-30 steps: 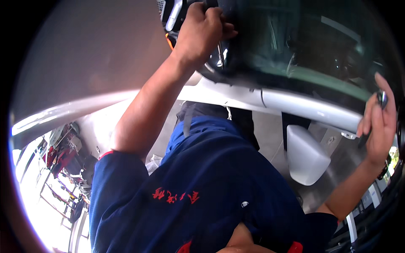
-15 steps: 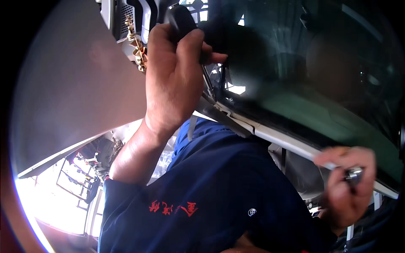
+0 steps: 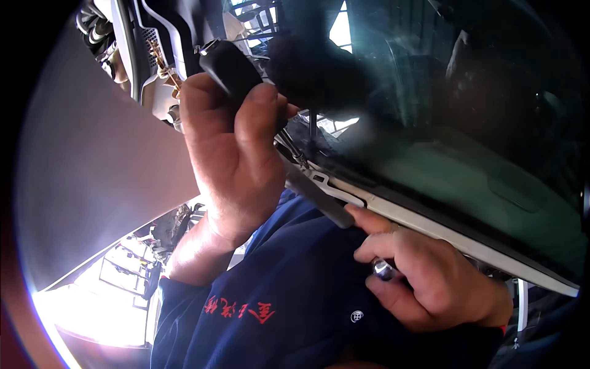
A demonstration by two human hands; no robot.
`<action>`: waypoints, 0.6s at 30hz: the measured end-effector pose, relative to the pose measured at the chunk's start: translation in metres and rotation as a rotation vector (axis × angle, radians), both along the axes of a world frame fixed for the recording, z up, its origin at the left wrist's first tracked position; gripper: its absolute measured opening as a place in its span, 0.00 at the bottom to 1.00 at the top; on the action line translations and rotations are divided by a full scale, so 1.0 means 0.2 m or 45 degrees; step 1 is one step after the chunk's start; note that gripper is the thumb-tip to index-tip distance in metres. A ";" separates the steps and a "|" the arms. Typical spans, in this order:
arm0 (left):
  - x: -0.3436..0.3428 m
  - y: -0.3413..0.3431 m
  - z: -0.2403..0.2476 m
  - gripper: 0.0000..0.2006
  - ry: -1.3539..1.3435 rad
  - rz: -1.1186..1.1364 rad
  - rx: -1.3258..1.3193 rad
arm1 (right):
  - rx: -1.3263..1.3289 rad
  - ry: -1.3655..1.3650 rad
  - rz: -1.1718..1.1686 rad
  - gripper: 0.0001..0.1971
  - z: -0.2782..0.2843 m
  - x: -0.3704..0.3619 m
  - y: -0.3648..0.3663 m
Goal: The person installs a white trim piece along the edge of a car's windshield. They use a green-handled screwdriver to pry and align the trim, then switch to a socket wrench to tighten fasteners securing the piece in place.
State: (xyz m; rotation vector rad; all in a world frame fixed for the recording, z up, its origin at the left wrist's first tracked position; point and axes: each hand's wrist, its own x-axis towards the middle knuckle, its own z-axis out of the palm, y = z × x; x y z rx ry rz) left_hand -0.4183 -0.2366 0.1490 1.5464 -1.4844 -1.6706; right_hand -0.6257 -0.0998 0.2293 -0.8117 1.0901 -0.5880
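Observation:
My left hand point(image 3: 236, 154) is closed around a black-handled tool point(image 3: 230, 67) with a shiny metal end, raised beside the windshield. Below the fingers a thin metal shaft point(image 3: 290, 146) slants down to the base of the glass; whether it belongs to the tool I cannot tell. My right hand point(image 3: 430, 277) is curled around a small shiny metal piece point(image 3: 384, 269), perhaps a socket, mostly hidden by the fingers. Its index finger reaches the lower end of a dark grey strip point(image 3: 322, 200), which lies along the edge of the white body panel point(image 3: 424, 230).
The dark windshield point(image 3: 442, 135) fills the upper right. A large raised panel point(image 3: 110, 166), like a hood, stands on the left. Behind it are engine-bay parts point(image 3: 110, 58) at the top. Metal racks point(image 3: 120, 267) appear in bright light at the lower left.
My right hand has come left and inward, from the far end of the white panel to the grey strip. My left hand has shifted slightly left and down, still holding the black-handled tool.

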 end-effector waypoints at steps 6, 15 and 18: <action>0.01 -0.01 -0.02 0.16 -0.050 -0.043 -0.057 | -0.036 -0.050 0.116 0.19 -0.02 -0.05 -0.02; -0.01 0.00 -0.03 0.15 -0.076 -0.042 -0.103 | -0.063 -0.010 0.107 0.17 -0.02 -0.04 0.00; -0.01 -0.01 -0.04 0.14 -0.161 -0.090 -0.165 | -0.150 0.056 0.139 0.16 -0.03 -0.05 -0.01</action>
